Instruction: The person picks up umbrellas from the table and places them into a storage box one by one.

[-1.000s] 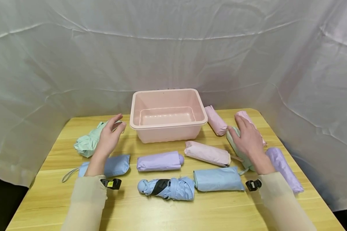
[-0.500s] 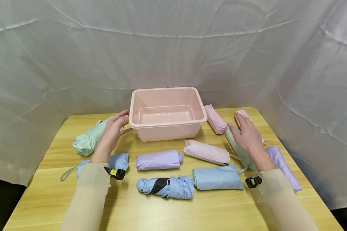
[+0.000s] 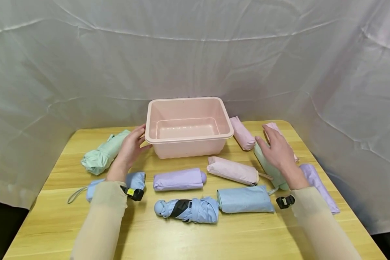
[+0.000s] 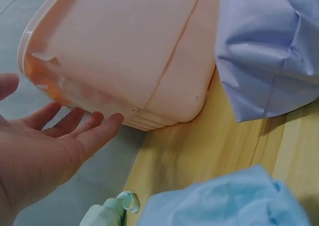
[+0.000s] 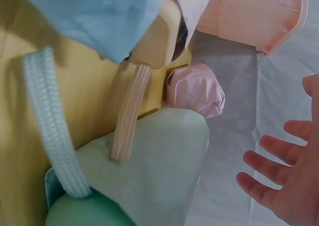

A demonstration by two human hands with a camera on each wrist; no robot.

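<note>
Pink plastic bin point(image 3: 188, 127) sits at the far middle of the wooden table point(image 3: 188, 238), ringed by folded umbrellas. Going left to right: a mint green umbrella point(image 3: 103, 152) lies at the far left, and a light blue umbrella point(image 3: 130, 180) with a wrist strap lies nearer, partly under the left forearm. The left hand point(image 3: 131, 146) is at the bin's left end, fingers relaxed and spread, gripping nothing; the head view puts its fingertips at the rim, while the left wrist view shows the fingers point(image 4: 94, 131) just beside the bin's wall, and contact cannot be told. In front of the bin lie a lilac umbrella point(image 3: 178, 179) and a pale pink umbrella point(image 3: 233, 170); nearer still, a blue umbrella with a black band point(image 3: 186, 210) and a flat light blue umbrella point(image 3: 245, 199). A small pink umbrella point(image 3: 242, 133) lies just right of the bin. The right hand point(image 3: 276, 151) rests flat, fingers extended, over a second mint green umbrella point(image 3: 269, 169), with another pink umbrella point(image 3: 273, 128) beyond it and a purple umbrella point(image 3: 320, 187) at the far right.
</note>
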